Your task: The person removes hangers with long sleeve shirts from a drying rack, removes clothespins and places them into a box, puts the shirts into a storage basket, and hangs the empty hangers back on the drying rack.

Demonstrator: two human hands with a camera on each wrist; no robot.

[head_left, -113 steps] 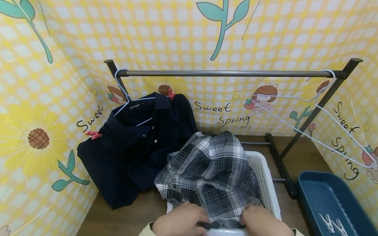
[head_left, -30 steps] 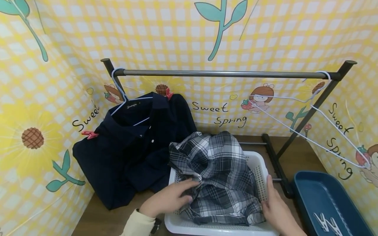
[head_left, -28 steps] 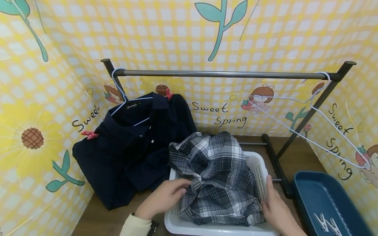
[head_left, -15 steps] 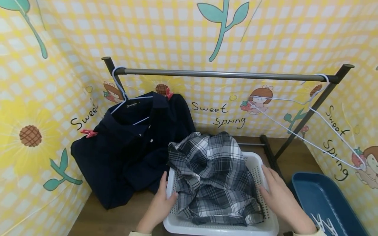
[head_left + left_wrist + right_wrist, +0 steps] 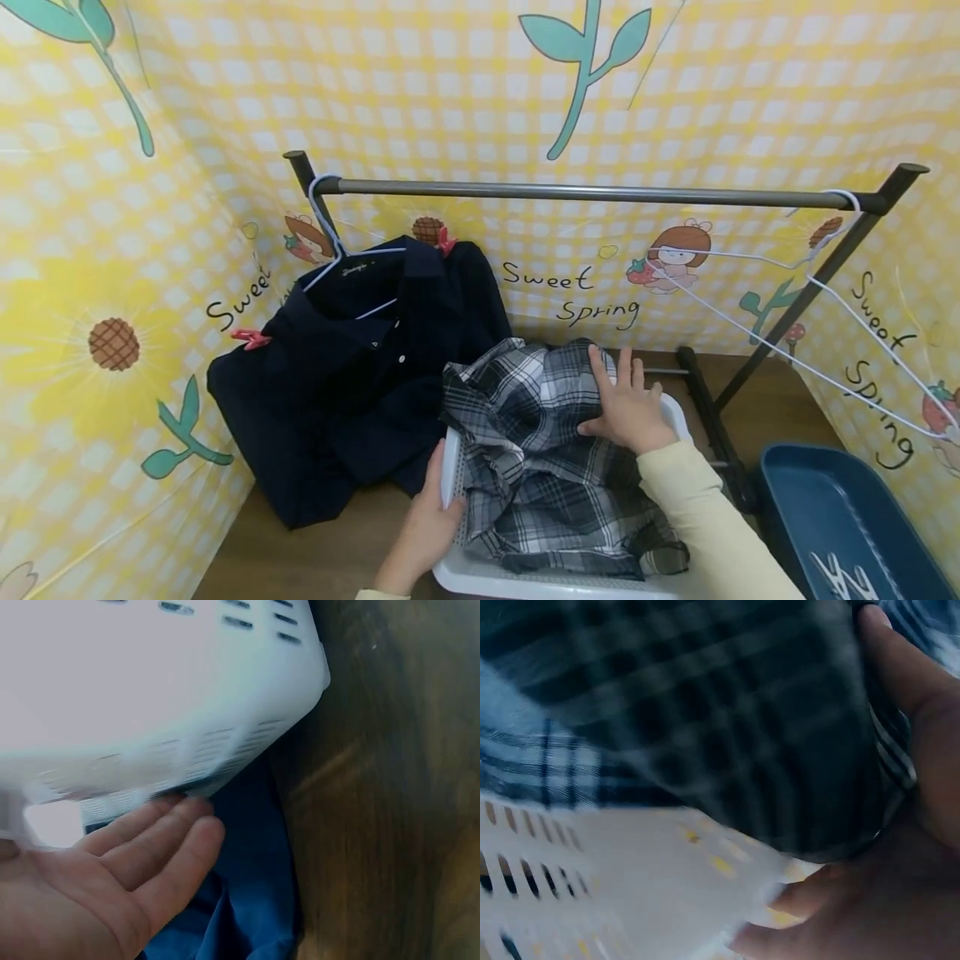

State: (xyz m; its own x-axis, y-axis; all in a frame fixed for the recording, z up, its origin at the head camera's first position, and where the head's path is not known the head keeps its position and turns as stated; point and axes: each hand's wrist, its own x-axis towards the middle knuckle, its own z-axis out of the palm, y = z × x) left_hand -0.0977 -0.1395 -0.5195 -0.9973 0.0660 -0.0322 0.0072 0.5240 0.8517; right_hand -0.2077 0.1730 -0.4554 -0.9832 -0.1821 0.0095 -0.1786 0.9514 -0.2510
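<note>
A white perforated plastic basket (image 5: 562,587) holds a crumpled grey, black and white plaid shirt (image 5: 547,458). At the basket's left rim is my left hand (image 5: 427,529), thumb over the rim and fingers along the outer wall. The left wrist view shows those fingers (image 5: 180,855) against the slotted side. My right hand (image 5: 630,408) spreads its fingers over the shirt's far right part, near the basket's back right corner. In the right wrist view, plaid cloth (image 5: 727,712) lies between the thumb and the other fingers.
A dark navy shirt (image 5: 300,425) with red clips (image 5: 251,338) hangs left on the rack (image 5: 570,192). A bare wire hanger (image 5: 738,329) hangs at the right end. The blue tray (image 5: 817,492) at right holds white clips (image 5: 840,575).
My left hand has left the shirt for the basket's left rim. My right hand has moved from the right rim up over the shirt's far side. The shirt now lies further inside the basket.
</note>
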